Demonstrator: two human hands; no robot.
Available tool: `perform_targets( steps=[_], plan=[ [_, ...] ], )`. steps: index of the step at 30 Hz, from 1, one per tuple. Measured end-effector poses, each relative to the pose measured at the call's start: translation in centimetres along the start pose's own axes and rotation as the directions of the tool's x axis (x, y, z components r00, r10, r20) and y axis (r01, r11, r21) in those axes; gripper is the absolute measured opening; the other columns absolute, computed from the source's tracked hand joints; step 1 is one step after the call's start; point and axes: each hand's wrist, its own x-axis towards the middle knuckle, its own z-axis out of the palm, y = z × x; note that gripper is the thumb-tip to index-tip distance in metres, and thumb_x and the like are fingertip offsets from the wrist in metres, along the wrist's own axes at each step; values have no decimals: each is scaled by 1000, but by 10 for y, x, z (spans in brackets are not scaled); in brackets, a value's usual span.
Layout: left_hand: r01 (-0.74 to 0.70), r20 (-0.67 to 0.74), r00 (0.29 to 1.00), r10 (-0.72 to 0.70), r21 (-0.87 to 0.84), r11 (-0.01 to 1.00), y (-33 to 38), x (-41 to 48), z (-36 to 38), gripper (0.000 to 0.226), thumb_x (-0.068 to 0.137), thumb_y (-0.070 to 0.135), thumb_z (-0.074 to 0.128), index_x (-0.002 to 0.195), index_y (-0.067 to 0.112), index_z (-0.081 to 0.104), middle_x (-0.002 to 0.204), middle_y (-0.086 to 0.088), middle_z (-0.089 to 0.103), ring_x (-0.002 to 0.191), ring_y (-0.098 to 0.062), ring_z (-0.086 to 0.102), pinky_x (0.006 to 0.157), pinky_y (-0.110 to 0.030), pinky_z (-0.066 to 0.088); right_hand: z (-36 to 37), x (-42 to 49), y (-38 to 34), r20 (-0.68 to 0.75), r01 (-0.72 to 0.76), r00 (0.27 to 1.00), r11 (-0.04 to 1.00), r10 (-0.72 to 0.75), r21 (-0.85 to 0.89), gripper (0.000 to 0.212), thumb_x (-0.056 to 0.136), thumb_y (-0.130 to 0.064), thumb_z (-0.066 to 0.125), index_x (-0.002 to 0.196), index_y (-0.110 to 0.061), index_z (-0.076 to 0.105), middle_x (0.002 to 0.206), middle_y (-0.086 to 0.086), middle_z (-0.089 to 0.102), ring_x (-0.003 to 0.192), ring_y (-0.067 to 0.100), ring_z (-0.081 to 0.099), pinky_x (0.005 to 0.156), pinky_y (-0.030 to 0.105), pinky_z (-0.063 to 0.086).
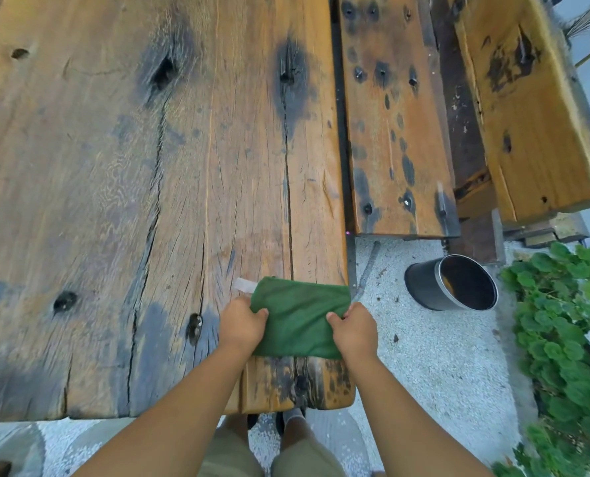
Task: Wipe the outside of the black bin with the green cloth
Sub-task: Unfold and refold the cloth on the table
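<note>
A folded green cloth (300, 315) lies on the near right corner of a wooden table (149, 201). A small white tag sticks out at its far left corner. My left hand (242, 323) grips the cloth's left edge and my right hand (354, 327) grips its right edge. The black bin (424, 285) stands on the pale gravel ground to the right of the table, its open mouth with a silver rim tilted toward me. Both hands are well apart from the bin.
A wooden bench (393, 132) runs along the table's right side, with a second plank (534, 108) beyond it. Green leafy plants (569, 339) fill the right edge, close to the bin. Gravel ground (434, 366) lies between table and plants.
</note>
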Motion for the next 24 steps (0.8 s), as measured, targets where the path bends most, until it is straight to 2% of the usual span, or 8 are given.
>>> perform_targets(
  steps=[2,6,10,14,17,20,22,24],
  plan=[
    [-19,-3,1000,19,-117,993,0,-4,-4,8,93,17,59,92,10,57,84,-4,61,74,-20,57,53,-27,38,0,1,-7,-14,51,999,999,-50,19,34,91,-26,68,73,-17,40,72,3,53,64,21,51,57,36,40],
    [-33,-12,999,31,-412,911,-5,-9,-24,7,100,21,50,95,17,48,93,0,59,82,-16,60,57,-28,44,-1,-7,-24,-20,163,986,950,-163,267,23,94,-22,59,81,-19,41,73,-1,50,61,16,48,54,33,39],
    [-119,-71,993,95,-585,802,-12,-4,-57,4,102,16,48,106,18,49,102,1,64,88,-10,66,59,-20,52,2,-9,-49,100,123,971,815,-216,567,10,98,-5,56,97,-14,50,96,6,71,86,22,70,66,32,58],
    [-149,-99,989,112,-624,767,-18,11,-81,18,101,10,47,108,26,51,111,2,66,95,-13,67,66,-21,54,11,-7,-75,148,89,958,744,-247,662,27,96,1,58,113,-20,55,100,-2,75,93,17,73,70,29,58],
    [-204,-93,977,193,-671,713,-25,21,-90,41,101,6,47,126,39,49,120,9,65,101,-4,67,73,-20,57,18,-6,-84,134,64,960,659,-246,749,47,95,0,60,128,-32,49,98,-5,75,87,7,73,64,20,57],
    [-172,-25,980,200,-621,765,-39,27,-89,65,100,2,49,147,42,31,123,18,60,107,0,64,87,-25,57,23,-4,-82,31,131,982,786,-187,604,44,95,-9,65,132,-28,50,97,-3,71,81,5,70,58,16,52],
    [-150,-17,987,159,-431,890,-44,26,-87,67,97,-1,52,150,33,30,125,14,55,112,-5,60,97,-34,52,26,-6,-77,-9,174,984,935,-180,308,37,95,-15,66,129,-20,54,89,-4,66,79,3,63,58,17,43],
    [-212,-30,977,210,-129,969,-51,26,-83,64,93,-1,57,148,24,36,133,3,48,120,-18,52,104,-36,43,27,-7,-71,0,204,979,974,-205,104,33,93,-16,69,124,-16,57,84,-5,62,78,2,57,61,18,39]
  ],
)
